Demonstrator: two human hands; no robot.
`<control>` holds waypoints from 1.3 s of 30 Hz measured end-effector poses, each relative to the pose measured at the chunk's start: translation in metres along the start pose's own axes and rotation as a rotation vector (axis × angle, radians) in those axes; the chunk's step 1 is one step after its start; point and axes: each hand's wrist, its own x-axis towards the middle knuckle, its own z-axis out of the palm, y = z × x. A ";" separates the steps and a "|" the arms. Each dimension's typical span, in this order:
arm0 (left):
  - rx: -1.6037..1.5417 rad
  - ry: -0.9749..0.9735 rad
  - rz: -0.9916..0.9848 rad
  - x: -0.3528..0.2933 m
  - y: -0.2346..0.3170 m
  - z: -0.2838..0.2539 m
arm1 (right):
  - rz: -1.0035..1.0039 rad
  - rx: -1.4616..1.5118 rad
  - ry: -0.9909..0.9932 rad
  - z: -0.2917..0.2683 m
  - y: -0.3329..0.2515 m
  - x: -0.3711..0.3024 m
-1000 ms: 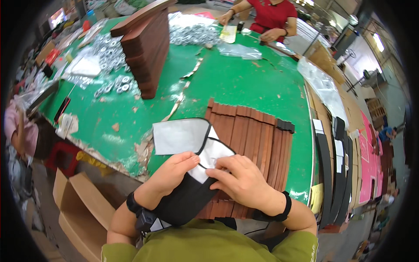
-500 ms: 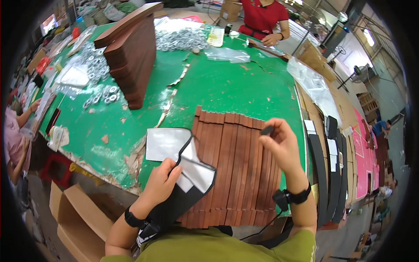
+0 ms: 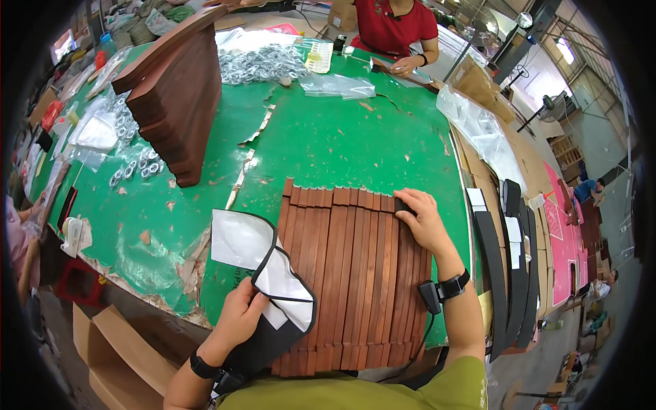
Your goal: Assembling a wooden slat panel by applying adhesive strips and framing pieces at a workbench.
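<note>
A row of long reddish-brown wooden slats lies side by side at the table's near edge, in front of me. My left hand is closed on a black-edged cloth cover with a silvery white lining, which is folded over and overlaps the slats' left side. At the far right corner of the row, my right hand pinches a small black piece against the slat ends. The fingers partly hide that piece, so its exact kind is unclear.
On the green table stands a tall stack of brown slats. Behind it lie many metal rings and a clear plastic bag. Across the table a person in red handles a brown piece. Black strips lie at right; a cardboard box sits lower left.
My right hand has come down with the small black piece onto the slats' far right corner. My left hand still grips the cloth cover. The whole view has shifted slightly.
</note>
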 end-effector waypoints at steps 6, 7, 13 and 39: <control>-0.024 -0.001 0.012 -0.001 -0.002 0.002 | 0.067 -0.003 -0.025 0.001 0.002 -0.002; -0.032 -0.002 0.013 -0.001 -0.004 0.002 | 0.074 -0.001 -0.020 0.002 0.001 -0.002; -0.035 -0.010 0.032 -0.001 -0.006 0.001 | 0.082 0.000 -0.014 0.003 0.001 -0.002; -0.065 0.172 0.051 -0.011 0.052 -0.030 | -0.177 0.093 0.230 -0.029 -0.126 -0.016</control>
